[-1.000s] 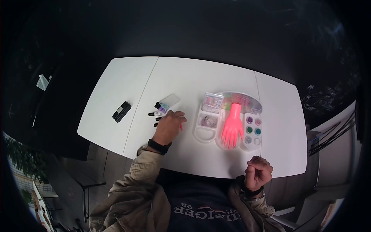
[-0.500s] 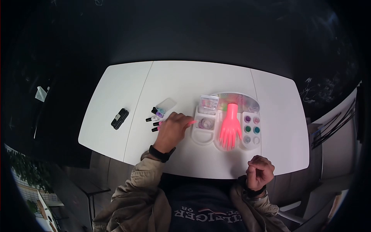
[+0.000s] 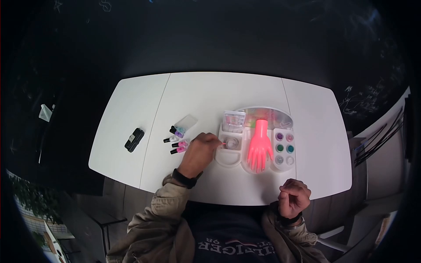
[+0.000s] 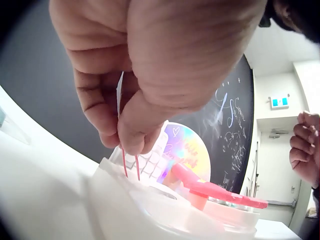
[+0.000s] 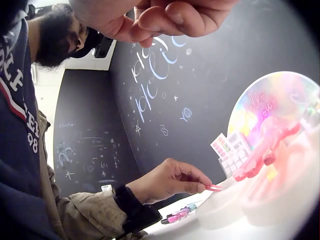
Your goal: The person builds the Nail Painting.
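Note:
My left hand pinches a pair of pink tweezers between thumb and fingers. The two prongs point down, slightly apart, at the left part of a white tray, close over a round clear dish in one of its wells. A bright pink model hand lies palm-side hidden in the middle of the tray, fingers toward me. By the table's front edge my right hand hovers idle, its fingers loosely curled with nothing visible in them.
Several glitter pots fill the tray's right side. Behind stand a shiny iridescent panel and a clear compartment box. Left of the tray lie black-capped nail polish bottles, a clear container and a black case.
My left hand has carried the tweezers rightward, from beside the nail polish bottles to the tray's left wells. My right hand has stayed almost where it was.

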A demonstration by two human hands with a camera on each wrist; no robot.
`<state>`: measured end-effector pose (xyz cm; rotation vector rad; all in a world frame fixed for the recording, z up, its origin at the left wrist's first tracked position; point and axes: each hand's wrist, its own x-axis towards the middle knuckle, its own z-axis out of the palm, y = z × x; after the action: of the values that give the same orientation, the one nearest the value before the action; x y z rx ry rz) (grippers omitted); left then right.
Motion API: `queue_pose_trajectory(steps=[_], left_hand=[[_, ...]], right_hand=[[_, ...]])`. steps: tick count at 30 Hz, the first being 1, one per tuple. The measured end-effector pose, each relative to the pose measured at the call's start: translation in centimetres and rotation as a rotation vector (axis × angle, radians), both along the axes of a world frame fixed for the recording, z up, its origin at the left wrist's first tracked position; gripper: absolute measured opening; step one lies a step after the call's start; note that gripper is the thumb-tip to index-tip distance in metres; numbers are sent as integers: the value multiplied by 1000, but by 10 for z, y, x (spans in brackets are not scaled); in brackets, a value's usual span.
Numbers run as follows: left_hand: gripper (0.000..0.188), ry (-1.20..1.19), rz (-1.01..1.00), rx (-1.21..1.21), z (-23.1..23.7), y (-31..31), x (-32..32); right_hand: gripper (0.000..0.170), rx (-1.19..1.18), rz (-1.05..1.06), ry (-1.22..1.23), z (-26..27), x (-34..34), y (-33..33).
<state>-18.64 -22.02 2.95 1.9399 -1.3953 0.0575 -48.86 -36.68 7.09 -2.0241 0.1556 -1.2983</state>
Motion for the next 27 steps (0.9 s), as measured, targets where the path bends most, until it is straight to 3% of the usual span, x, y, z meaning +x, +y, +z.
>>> queue_pose_trajectory(steps=[9,16,27], left_hand=[[15,59,97,-206,12,-16,20],[5,49,172,-145,8,-30,17],[14,-53,34,-145,0,-35,16]], right_hand=[[5,16,24,7,3,1,-1],[4,18,-5,-9,-1,1,0],[4,21,1,2,2,2,1]])
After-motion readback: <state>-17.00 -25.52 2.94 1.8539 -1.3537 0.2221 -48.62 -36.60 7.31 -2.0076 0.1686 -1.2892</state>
